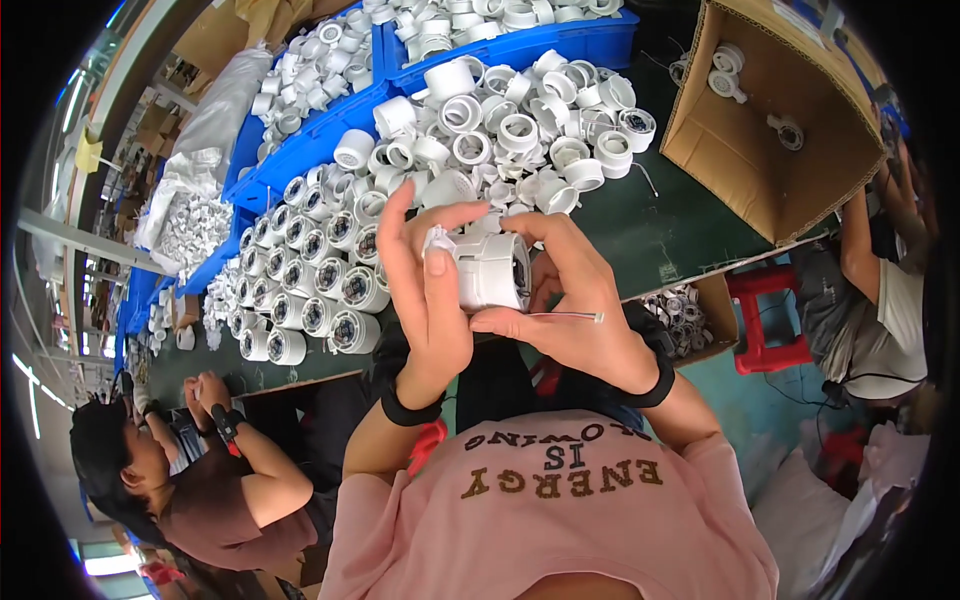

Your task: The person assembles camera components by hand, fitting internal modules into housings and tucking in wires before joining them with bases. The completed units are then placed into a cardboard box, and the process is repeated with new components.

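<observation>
Near the middle of the view, above the table's near edge, a white cylindrical plastic housing lies on its side between my hands. My right hand is closed around it, thumb below and fingers over its right end, where a dark inner part shows. A thin wire with a small white plug sticks out past that thumb. My left hand pinches a small white plastic piece by the thumb tip, right against the housing's left end. One left finger points upward, and another reaches over the housing's top.
Rows of white housings with dark insides stand on the left of the table. Loose white rings and caps are heaped beyond my hands, before blue bins. A cardboard box lies at the right. Other people sit at left and right; a red stool stands below.
</observation>
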Demonstrator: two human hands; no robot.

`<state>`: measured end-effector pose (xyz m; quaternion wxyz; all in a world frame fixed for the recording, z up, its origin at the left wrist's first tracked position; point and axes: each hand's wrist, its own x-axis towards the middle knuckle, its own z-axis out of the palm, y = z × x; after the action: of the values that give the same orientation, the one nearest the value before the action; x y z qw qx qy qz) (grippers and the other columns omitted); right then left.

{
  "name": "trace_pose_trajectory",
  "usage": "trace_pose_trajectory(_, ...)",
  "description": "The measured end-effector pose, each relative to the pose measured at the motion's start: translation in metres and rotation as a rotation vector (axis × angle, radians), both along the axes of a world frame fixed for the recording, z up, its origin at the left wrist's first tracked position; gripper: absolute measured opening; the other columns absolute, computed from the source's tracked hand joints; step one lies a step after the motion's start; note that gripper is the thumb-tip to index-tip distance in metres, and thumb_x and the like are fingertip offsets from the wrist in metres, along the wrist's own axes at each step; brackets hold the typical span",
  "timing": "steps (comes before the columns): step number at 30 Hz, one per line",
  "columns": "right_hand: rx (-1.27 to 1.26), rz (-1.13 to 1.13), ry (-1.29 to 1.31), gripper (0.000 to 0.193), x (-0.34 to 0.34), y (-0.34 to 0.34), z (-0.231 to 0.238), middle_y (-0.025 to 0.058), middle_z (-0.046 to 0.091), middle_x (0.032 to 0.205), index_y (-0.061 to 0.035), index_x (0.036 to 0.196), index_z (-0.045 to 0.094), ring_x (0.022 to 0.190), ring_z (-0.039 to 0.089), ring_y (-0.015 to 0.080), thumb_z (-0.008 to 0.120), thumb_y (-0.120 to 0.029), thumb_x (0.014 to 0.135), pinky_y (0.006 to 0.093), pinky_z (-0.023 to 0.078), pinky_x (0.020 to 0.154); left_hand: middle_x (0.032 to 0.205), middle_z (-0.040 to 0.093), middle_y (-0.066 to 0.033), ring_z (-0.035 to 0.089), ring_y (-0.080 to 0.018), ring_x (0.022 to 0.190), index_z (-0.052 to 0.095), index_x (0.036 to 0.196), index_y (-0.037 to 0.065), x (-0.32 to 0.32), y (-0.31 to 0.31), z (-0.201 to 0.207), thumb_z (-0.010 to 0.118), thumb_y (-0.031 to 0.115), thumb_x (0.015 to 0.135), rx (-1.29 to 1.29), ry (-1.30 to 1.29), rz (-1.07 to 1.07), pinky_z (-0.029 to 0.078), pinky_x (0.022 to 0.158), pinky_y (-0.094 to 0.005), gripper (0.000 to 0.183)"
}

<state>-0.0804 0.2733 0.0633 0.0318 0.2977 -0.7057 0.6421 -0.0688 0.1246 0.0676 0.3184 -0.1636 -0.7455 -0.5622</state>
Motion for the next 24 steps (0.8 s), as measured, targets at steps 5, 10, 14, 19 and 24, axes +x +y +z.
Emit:
trace_pose_trajectory(5, -0.035, 0.176, -0.08, 0.068, 0.004, 0.008, -0.006, 0.0108, 0.054, 0.107, -0.001, 0.126, 0.046, 0.072, 0.061, 0.0129, 0.078, 0.0, 0.066, 0.0244, 0.053, 0.06, 0.097, 0.062, -0.0118, 0.058, -0.0138, 0.083, 0.047, 0.118, -0.002, 0.011, -0.003, -0.003, 0.035, 0.027, 0.099, 0.266, -0.297, -0.04, 0.046, 0.072, -0.0257, 0.036)
trace_pose_trajectory(10, -0.01, 0.143, -0.047, 0.064, 0.004, 0.006, -0.013, 0.0109, 0.059, 0.096, 0.0019, 0.124, 0.047, 0.074, 0.062, 0.0146, 0.078, -0.002, 0.068, 0.0269, 0.054, 0.065, 0.093, 0.063, -0.0148, 0.06, -0.0172, 0.085, 0.046, 0.116, -0.004, 0.012, -0.004, -0.007, 0.026, 0.038, 0.1, 0.17, -0.21, -0.046, 0.047, 0.076, -0.0274, 0.05)
trace_pose_trajectory(14, -0.004, 0.121, -0.117, 0.057, 0.008, 0.005, -0.018, 0.008, 0.061, 0.086, 0.0038, 0.118, 0.048, 0.072, 0.061, 0.0121, 0.078, -0.01, 0.071, 0.0243, 0.051, 0.062, 0.092, 0.062, -0.0153, 0.059, -0.0179, 0.083, 0.046, 0.113, -0.004, 0.017, -0.001, -0.011, 0.022, 0.043, 0.099, 0.099, -0.141, 0.031, 0.046, 0.078, -0.029, 0.055)
trace_pose_trajectory(19, 0.012, 0.146, -0.182, 0.053, 0.011, 0.005, -0.021, 0.0061, 0.06, 0.084, 0.0032, 0.114, 0.048, 0.071, 0.058, 0.009, 0.077, -0.016, 0.075, 0.0215, 0.048, 0.061, 0.092, 0.061, -0.0184, 0.058, -0.0213, 0.079, 0.047, 0.114, -0.007, 0.02, -0.001, -0.024, 0.028, 0.033, 0.098, 0.073, 0.069, 0.037, 0.046, 0.074, -0.0319, 0.047)
trace_pose_trajectory(24, 0.001, 0.191, -0.213, 0.048, 0.015, -0.001, -0.025, 0.0051, 0.06, 0.083, 0.0028, 0.111, 0.049, 0.071, 0.057, 0.0078, 0.076, -0.015, 0.076, 0.0215, 0.048, 0.061, 0.093, 0.06, -0.0179, 0.057, -0.0249, 0.077, 0.047, 0.113, -0.007, 0.022, -0.016, -0.026, 0.041, 0.033, 0.092, -0.153, 0.253, 0.007, 0.046, 0.073, -0.0328, 0.045)
